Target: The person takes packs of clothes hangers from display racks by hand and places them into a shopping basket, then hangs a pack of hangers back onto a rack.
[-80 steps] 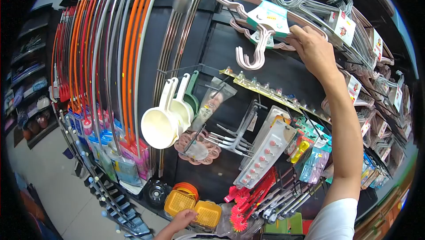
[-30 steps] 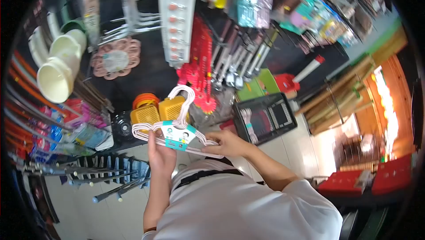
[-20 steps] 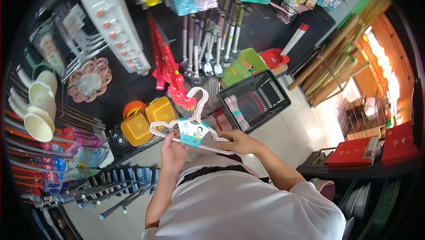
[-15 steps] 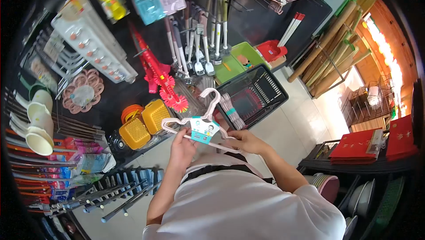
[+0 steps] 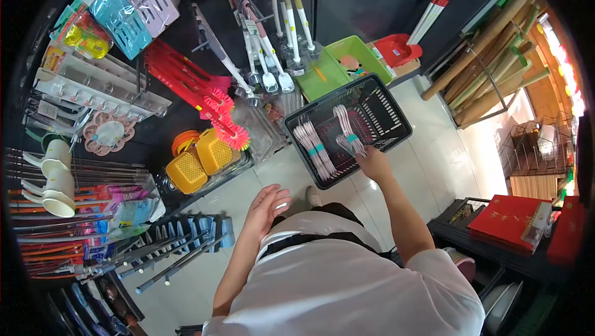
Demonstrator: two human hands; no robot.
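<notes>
My right hand (image 5: 374, 164) is closed on one end of a bundle of pale pink clothes hangers (image 5: 344, 122) with a teal paper band. The bundle is over or inside a black plastic shopping basket (image 5: 364, 170); I cannot tell if it touches the bottom. Another banded pack of pink hangers (image 5: 315, 151) lies along the basket's left side. My left hand (image 5: 265, 210) is in front of my body, holding nothing, its fingers loosely stretched and apart from the basket.
Behind the basket sits a green plastic tray (image 5: 325, 79), with a red dustpan (image 5: 396, 51) to its right. Yellow baskets (image 5: 188, 172) stand at left, below hanging red brushes (image 5: 217, 104). Red packets (image 5: 505, 218) lie on a shelf at right. Blue-headed mops (image 5: 211, 232) jut out at lower left.
The pink hanger bundle has gone from both hands in front of me to my right hand at the basket. My left hand has let go of it. The view has shifted.
</notes>
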